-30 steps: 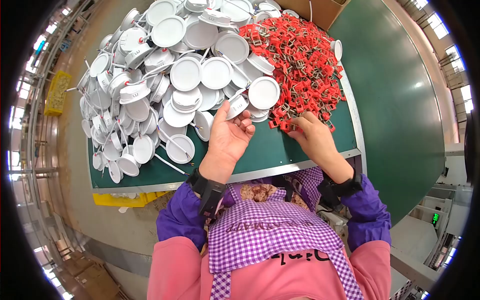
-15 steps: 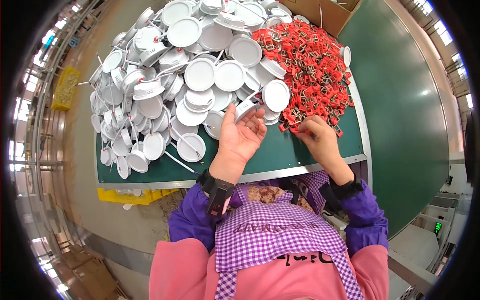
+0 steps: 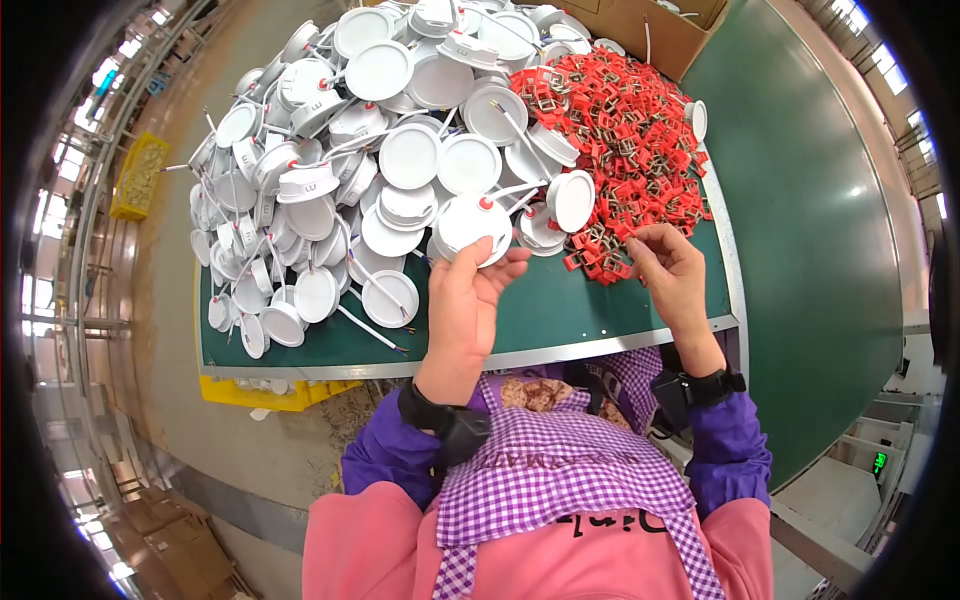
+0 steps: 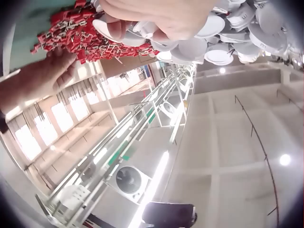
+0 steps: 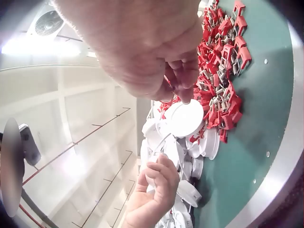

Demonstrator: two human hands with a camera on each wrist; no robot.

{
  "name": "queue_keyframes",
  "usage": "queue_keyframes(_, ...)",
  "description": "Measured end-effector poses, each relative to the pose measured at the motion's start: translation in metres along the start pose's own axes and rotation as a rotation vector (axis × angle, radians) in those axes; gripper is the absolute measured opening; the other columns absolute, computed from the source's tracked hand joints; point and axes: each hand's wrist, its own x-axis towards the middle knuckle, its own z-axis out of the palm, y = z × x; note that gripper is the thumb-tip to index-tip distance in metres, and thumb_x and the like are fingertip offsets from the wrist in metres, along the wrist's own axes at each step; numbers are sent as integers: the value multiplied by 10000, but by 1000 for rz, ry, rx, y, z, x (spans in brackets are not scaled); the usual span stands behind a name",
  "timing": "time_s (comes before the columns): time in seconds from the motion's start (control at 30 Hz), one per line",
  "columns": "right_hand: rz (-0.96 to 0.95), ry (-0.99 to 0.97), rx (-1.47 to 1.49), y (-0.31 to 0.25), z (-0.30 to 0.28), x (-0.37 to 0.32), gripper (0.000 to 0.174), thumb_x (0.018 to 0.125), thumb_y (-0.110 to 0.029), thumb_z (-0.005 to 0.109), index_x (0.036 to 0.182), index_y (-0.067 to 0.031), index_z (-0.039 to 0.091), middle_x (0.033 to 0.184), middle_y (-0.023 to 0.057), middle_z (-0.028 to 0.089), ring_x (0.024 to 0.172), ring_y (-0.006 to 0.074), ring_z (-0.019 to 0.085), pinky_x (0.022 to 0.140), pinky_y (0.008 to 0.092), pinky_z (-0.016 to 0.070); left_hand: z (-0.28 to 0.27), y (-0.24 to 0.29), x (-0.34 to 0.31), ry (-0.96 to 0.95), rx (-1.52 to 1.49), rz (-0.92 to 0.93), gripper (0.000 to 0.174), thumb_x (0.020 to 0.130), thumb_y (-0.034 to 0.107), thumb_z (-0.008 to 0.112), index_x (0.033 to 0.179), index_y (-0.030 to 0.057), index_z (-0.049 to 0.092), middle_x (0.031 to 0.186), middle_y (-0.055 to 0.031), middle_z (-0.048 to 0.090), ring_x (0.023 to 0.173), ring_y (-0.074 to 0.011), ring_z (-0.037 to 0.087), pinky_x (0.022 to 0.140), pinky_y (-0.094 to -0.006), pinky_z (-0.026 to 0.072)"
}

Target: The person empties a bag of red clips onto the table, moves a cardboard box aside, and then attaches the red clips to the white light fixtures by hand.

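Note:
My left hand (image 3: 462,318) grips a round white lamp (image 3: 468,222) by its lower edge, thumb on top, with the lamp's cable side up. To the right, my right hand (image 3: 680,285) is at the near edge of the heap of red clips (image 3: 640,150), its thumb and index finger close together. In the right wrist view, a small red clip (image 5: 168,81) shows at the curled fingers of my right hand (image 5: 142,42); the fingers partly hide it. The left wrist view shows the back of my left hand (image 4: 156,14) over white lamps.
A large pile of white lamps (image 3: 408,155) with loose cables covers the table's left side. One lamp (image 3: 697,120) lies right of the clips. A cardboard box (image 3: 665,38) stands behind, and the table's metal rim (image 3: 530,352) runs along the front.
The lamp in my left hand has turned from edge-on to cable side up, with the thumb over it. My right hand has drawn back slightly from the clips and turned.

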Motion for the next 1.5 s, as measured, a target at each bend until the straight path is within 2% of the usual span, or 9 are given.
queue_keyframes(0.1, 23, 8, 68, -8, 3, -3, 92, 856, -54, 614, 909, 20, 600, 745, 6, 599, 624, 55, 566, 555, 187, 439, 8, 5, -12, 68, 292, 314, 399, 850, 80, 539, 1218, -36, 438, 1116, -159, 570, 960, -240, 603, 794, -335, 512)
queue_keyframes(0.17, -52, 38, 115, -12, 5, -2, 97, 858, -45, 608, 928, 23, 604, 753, 8, 602, 628, 59, 570, 550, 184, 434, 3, 3, -17, 60, 338, 388, 401, 852, 25, 530, 1236, -33, 427, 1124, -140, 566, 989, -216, 598, 822, -333, 503)
queue_keyframes(0.23, -116, 60, 142, -18, 5, 1, 110, 855, -37, 611, 945, 26, 607, 755, 5, 604, 626, 53, 558, 549, 181, 424, 6, 8, -23, -9, 351, 534, 312, 842, -13, 570, 1139, -25, 474, 1052, -104, 585, 931, -145, 594, 779, -283, 501)
queue_keyframes(0.37, -237, 111, 54, -48, 10, 1, 87, 823, -25, 640, 902, 8, 618, 739, -4, 599, 619, 40, 523, 540, 184, 412, 11, 5, -21, -174, 263, 381, 269, 850, 5, 565, 1095, 0, 453, 1069, -118, 583, 934, -167, 604, 752, -309, 534)
queue_keyframes(0.43, -338, 56, -214, -54, 18, -1, 87, 780, -8, 661, 857, -6, 619, 707, 20, 593, 615, 58, 543, 536, 211, 427, 22, -8, -20, -167, 295, 248, 238, 839, 6, 593, 1021, 19, 440, 1017, -102, 593, 894, -149, 606, 699, -295, 546)
queue_keyframes(0.5, -442, -20, -340, -54, 26, -7, 121, 734, -6, 669, 841, -11, 613, 716, 99, 598, 616, 193, 598, 550, 280, 464, 26, -17, -20, -173, 306, 200, 247, 843, 21, 602, 1026, 19, 435, 1001, -96, 593, 884, -138, 603, 695, -282, 544)
queue_keyframes(0.57, -478, -10, -476, -56, 27, -15, 125, 747, -23, 668, 857, -15, 608, 726, 104, 602, 632, 231, 603, 555, 306, 470, 27, -22, -19, -134, 345, 165, 237, 848, 23, 598, 1022, 20, 438, 1011, -96, 588, 882, -129, 601, 693, -269, 541)
queue_keyframes(1.0, -462, 34, -407, -46, 23, -26, 137, 756, -35, 679, 881, -15, 627, 764, 116, 644, 672, 240, 636, 575, 310, 488, 25, -34, -18, -259, 466, 247, 308, 851, 6, 605, 1122, -3, 460, 1023, -60, 567, 926, -99, 547, 818, -249, 460)
queue_keyframes(1.5, -475, -54, -460, -58, 14, -27, 137, 719, 9, 689, 827, -11, 606, 711, 94, 611, 614, 193, 606, 561, 288, 470, 23, -13, -20, -382, 714, 258, 316, 818, 25, 647, 1098, 1, 502, 1012, -41, 566, 936, -99, 539, 830, -255, 440)
